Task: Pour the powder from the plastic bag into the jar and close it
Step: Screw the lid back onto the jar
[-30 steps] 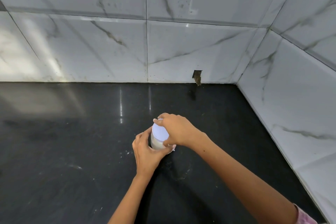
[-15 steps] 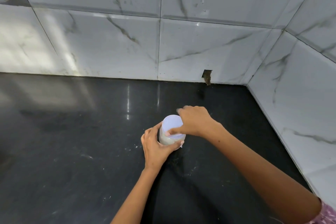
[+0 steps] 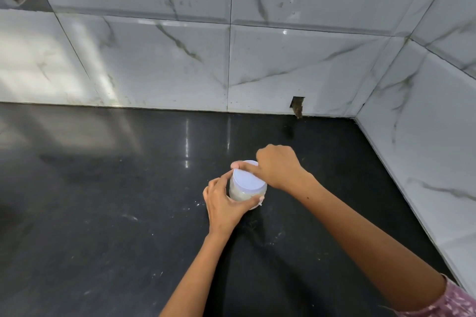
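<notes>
Jar (image 3: 240, 194) stood upright on the black counter (image 3: 103, 213), a bit right of centre in the head view, w/ pale powder (image 3: 238, 195) showing through its clear wall. White lid (image 3: 248, 179) sat on top of jar, flat face tilted slightly toward camera.

Left hand (image 3: 221, 203) was wrapped round the jar body from 8 o'clock, fingers curled behind at 10 o'clock & thumb across the front at 5 o'clock, gripping it. Right hand (image 3: 277, 167) came in from 2 o'clock, clenched on the lid: fingers bent over far rim, fingertips (image 3: 235, 164) reaching 11 o'clock edge of lid. Right forearm ran down to 5 o'clock, ending in a pink patterned sleeve (image 3: 453, 301).

Small white specks (image 3: 197, 204) lay on counter just left of jar, approx 9 o'clock. Marble-look wall tiles (image 3: 283, 64) stood behind & to the right; a small dark notch (image 3: 297, 105) sat at tile base, 1 o'clock from jar.
</notes>
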Demonstrator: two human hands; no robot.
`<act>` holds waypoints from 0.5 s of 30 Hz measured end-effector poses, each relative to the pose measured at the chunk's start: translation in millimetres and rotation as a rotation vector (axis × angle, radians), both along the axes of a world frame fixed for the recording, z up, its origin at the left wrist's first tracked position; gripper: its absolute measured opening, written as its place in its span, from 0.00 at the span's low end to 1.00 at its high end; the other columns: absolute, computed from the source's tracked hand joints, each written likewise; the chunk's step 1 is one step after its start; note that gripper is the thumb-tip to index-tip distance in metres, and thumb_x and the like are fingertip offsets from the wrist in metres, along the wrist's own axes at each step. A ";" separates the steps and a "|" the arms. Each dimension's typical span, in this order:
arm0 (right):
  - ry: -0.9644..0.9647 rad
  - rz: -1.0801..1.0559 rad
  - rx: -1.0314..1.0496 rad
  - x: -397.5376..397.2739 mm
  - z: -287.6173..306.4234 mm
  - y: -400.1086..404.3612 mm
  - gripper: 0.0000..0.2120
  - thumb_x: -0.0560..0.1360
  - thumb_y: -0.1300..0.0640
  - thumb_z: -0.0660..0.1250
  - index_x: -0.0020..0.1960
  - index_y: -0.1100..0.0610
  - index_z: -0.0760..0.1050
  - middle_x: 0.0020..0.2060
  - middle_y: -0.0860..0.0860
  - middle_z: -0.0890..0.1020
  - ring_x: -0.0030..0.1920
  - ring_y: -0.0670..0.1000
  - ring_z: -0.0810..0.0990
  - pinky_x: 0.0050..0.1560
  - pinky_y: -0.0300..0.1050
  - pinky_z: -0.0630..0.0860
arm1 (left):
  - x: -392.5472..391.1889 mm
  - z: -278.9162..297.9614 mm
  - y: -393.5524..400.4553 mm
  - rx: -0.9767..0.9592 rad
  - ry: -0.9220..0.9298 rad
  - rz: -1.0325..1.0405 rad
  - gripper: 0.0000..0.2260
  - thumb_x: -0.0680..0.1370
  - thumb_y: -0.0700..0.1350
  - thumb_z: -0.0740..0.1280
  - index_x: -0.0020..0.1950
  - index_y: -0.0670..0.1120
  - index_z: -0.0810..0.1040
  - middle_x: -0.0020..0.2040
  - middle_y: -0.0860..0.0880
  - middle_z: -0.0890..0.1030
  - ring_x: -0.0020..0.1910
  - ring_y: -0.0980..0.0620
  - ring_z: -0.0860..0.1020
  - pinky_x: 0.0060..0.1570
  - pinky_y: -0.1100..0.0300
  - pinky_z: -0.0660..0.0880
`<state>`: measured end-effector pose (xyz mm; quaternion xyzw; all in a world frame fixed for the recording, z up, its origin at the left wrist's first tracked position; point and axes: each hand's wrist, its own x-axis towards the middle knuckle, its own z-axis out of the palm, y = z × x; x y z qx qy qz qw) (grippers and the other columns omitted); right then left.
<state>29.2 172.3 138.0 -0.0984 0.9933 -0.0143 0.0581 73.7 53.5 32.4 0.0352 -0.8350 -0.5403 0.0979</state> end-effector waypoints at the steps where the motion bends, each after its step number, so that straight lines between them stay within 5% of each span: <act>1: 0.057 -0.078 0.010 -0.2 3.7 1.0 0.33 0.71 0.28 0.51 0.30 0.58 0.65 0.27 0.51 0.71 0.28 0.49 0.69 0.29 0.41 0.63 | -0.5 0.0 -0.4 -0.006 0.000 -0.001 0.36 0.53 0.62 0.73 0.60 0.55 0.75 0.48 0.66 0.69 0.52 0.74 0.61 0.60 0.60 0.61; 3: 0.077 -0.061 -0.008 -0.5 1.1 7.8 0.30 0.71 0.29 0.56 0.35 0.57 0.71 0.33 0.52 0.76 0.32 0.50 0.73 0.32 0.41 0.66 | -1.5 -0.4 -0.9 -0.007 0.002 -0.005 0.35 0.54 0.59 0.76 0.60 0.56 0.75 0.48 0.67 0.69 0.55 0.77 0.60 0.60 0.61 0.60; 4: 0.010 0.018 -0.040 -0.1 -2.3 11.7 0.26 0.71 0.32 0.61 0.48 0.55 0.75 0.46 0.52 0.79 0.44 0.52 0.78 0.40 0.43 0.71 | -1.4 0.6 -0.8 -0.005 0.003 -0.006 0.35 0.54 0.58 0.76 0.60 0.56 0.75 0.48 0.66 0.69 0.55 0.75 0.61 0.59 0.63 0.60; 6: -0.190 0.192 -0.137 3.7 -6.6 14.2 0.31 0.69 0.41 0.70 0.69 0.49 0.67 0.68 0.49 0.71 0.65 0.51 0.71 0.59 0.49 0.71 | -1.4 1.2 -0.2 -0.004 0.002 0.000 0.35 0.53 0.61 0.74 0.59 0.55 0.75 0.47 0.66 0.69 0.55 0.75 0.61 0.59 0.63 0.61; 11: -0.153 0.191 -0.171 5.2 -15.8 6.3 0.33 0.70 0.47 0.71 0.71 0.50 0.64 0.65 0.52 0.69 0.61 0.54 0.71 0.60 0.49 0.71 | -3.0 1.8 0.6 -0.019 -0.010 0.001 0.35 0.52 0.59 0.75 0.58 0.54 0.75 0.47 0.67 0.69 0.48 0.70 0.61 0.57 0.67 0.61; 15: -0.071 0.075 -0.083 12.7 -23.4 -9.9 0.33 0.72 0.49 0.68 0.73 0.54 0.61 0.66 0.55 0.68 0.61 0.58 0.70 0.56 0.50 0.71 | -8.1 -4.2 -0.1 -0.039 0.013 -0.022 0.34 0.52 0.60 0.74 0.57 0.54 0.76 0.47 0.65 0.75 0.55 0.70 0.66 0.57 0.72 0.57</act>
